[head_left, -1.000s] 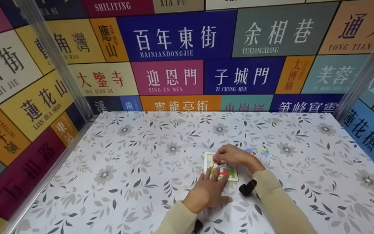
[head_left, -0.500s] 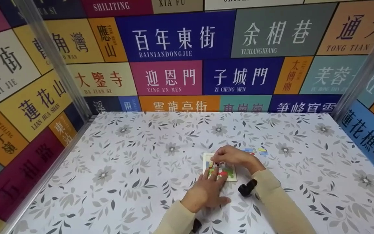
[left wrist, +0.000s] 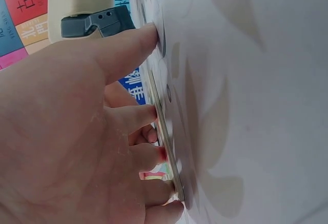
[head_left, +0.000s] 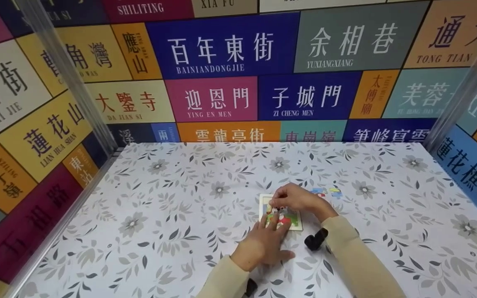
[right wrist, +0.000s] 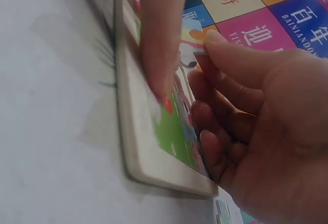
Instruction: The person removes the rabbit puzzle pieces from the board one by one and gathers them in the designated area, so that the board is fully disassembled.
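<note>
A small jigsaw puzzle with a cream frame (head_left: pixel 299 227) lies on the table, its picture a cartoon animal over red and green. Spread fingers of my left hand (head_left: pixel 264 245) press on the puzzle's near part, thumb out to the side on the cloth. From the far right, my right hand (head_left: pixel 299 198) reaches over the puzzle's upper part. In the right wrist view, its thumb and forefinger pinch a blue, yellow and orange puzzle piece (right wrist: pixel 195 34), tilted up from the board. The other right fingers curl beside the picture. Both hands partly hide the puzzle.
Loose puzzle pieces (head_left: pixel 336 192) in blue, yellow and red lie just beyond the right wrist. A floral cloth (head_left: pixel 172 248) covers the table. Behind it stands a wall (head_left: pixel 226 45) of coloured name panels. A black wrist mount (head_left: pixel 316 240) sticks out from the right sleeve.
</note>
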`<control>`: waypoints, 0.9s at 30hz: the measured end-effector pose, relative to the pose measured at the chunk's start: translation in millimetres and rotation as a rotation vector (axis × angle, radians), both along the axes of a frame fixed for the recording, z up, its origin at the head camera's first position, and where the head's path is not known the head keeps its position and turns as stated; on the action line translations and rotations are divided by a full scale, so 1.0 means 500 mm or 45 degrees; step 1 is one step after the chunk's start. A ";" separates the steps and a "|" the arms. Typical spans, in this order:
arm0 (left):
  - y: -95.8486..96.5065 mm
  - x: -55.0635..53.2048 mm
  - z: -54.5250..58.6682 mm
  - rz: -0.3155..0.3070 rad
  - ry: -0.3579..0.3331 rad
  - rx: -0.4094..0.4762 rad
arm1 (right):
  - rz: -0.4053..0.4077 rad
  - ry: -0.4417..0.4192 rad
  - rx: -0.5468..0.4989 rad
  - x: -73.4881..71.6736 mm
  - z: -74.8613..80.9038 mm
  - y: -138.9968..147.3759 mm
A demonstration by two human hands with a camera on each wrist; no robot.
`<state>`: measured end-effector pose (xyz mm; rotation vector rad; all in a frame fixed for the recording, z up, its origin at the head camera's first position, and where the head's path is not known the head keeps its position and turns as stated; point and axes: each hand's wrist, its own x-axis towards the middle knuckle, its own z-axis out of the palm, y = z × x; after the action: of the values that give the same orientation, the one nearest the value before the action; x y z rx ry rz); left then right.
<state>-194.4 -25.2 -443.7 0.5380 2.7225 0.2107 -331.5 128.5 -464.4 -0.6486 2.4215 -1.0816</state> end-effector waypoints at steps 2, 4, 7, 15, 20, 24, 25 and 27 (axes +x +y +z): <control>0.001 0.001 -0.001 0.001 0.002 -0.006 | -0.014 0.038 -0.019 0.000 0.006 0.004; 0.001 0.001 -0.001 -0.001 0.010 -0.012 | -0.060 0.086 -0.044 0.000 0.017 0.012; 0.002 0.002 0.000 0.013 0.001 -0.001 | -0.156 0.171 -0.061 -0.001 0.038 0.035; 0.005 0.002 0.002 0.037 -0.016 0.004 | -0.230 0.135 -0.027 -0.006 0.076 0.133; 0.004 0.002 0.002 0.032 -0.005 -0.002 | -0.179 0.059 0.008 -0.012 0.056 0.168; 0.005 0.004 0.000 0.025 0.034 -0.008 | -0.168 0.017 0.107 -0.017 0.038 0.175; 0.006 0.005 0.000 0.027 0.035 -0.008 | -0.168 0.009 0.127 -0.017 0.035 0.175; 0.007 0.005 0.001 0.030 0.029 -0.008 | -0.180 0.000 0.164 -0.016 0.032 0.173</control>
<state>-191.9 -21.9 -443.2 0.5098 2.7520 0.2036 -339.3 215.2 -448.3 -0.4416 2.5442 -0.9679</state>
